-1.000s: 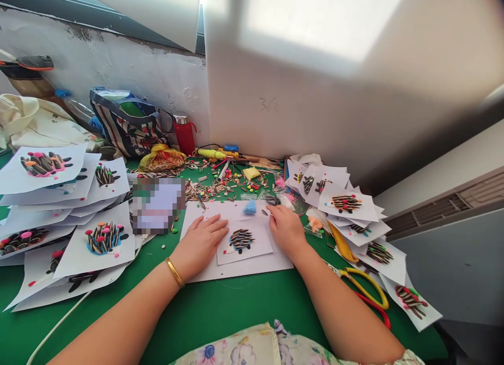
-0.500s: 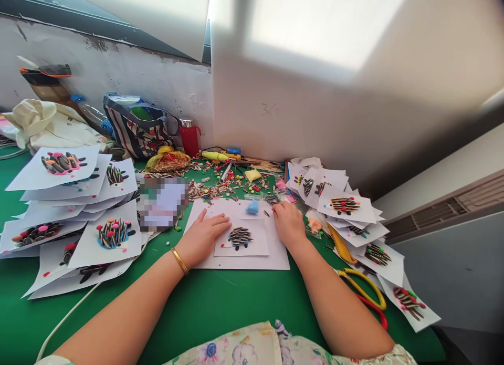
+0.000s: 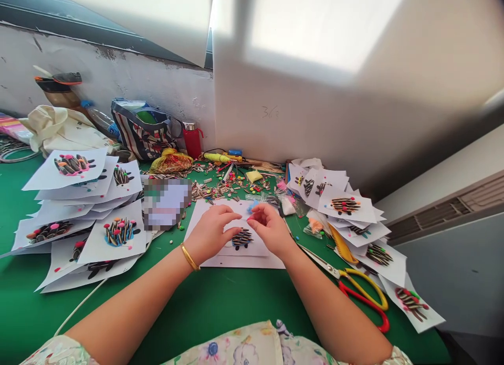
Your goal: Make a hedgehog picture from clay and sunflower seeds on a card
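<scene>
A small white card [image 3: 258, 245] with a hedgehog shape made of striped seeds [image 3: 242, 238] lies on a larger white sheet [image 3: 208, 261]. My left hand [image 3: 212, 232] hovers over the card's left side, thumb and fingers apart, holding nothing I can see. Above the card's right side is my right hand [image 3: 272, 232], thumb and fingertips brought together in a pinch. Some reddish colour shows at those fingertips, too small to name. Just behind them sits a lump of blue clay [image 3: 252, 206], partly hidden.
Stacks of finished-looking seed cards stand left [image 3: 84, 210] and right [image 3: 350, 205]. Scissors [image 3: 342, 273] lie beside my right forearm. Loose seeds and coloured bits [image 3: 220, 184] spread behind the sheet. A red bottle [image 3: 192, 142] and striped bag [image 3: 142, 131] stand by the wall.
My right hand has moved left from the sheet's right edge to above the card and is now pinched. My left hand has lifted off the card and shifted slightly right.
</scene>
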The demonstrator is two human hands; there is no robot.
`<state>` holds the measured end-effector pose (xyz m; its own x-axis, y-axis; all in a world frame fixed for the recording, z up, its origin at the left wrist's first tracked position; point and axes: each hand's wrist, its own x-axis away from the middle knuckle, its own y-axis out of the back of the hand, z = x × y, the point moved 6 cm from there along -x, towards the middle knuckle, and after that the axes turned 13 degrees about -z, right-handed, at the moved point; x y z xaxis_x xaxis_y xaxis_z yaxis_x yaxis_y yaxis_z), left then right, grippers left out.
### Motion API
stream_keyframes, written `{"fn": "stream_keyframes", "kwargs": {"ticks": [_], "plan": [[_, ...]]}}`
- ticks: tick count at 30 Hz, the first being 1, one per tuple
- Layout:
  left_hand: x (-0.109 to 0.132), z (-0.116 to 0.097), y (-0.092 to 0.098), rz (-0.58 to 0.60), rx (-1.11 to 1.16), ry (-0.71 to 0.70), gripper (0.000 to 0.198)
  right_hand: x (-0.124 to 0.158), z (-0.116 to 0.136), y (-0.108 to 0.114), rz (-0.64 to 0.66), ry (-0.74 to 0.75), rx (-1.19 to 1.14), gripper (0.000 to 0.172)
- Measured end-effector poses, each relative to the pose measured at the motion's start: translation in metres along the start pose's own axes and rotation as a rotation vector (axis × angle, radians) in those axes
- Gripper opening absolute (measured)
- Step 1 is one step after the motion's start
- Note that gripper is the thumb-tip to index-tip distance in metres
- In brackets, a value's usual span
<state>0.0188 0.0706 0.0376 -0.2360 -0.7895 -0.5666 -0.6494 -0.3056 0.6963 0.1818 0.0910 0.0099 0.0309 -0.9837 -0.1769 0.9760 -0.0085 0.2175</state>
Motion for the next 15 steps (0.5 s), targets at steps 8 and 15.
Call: {"fn": "stream_keyframes", "kwargs": {"ticks": [8,15], "plan": [[0.006,-0.025,-0.007,-0.102,0.131,-0.177,0.017,0.021,0.0,-0.008,0.076,-0.124,-0.124,0.031],[0.019,-0.022,-0.004,-0.118,0.16,-0.147,0.012,0.032,0.011,-0.002,0.143,0.159,0.0,0.016]]}}
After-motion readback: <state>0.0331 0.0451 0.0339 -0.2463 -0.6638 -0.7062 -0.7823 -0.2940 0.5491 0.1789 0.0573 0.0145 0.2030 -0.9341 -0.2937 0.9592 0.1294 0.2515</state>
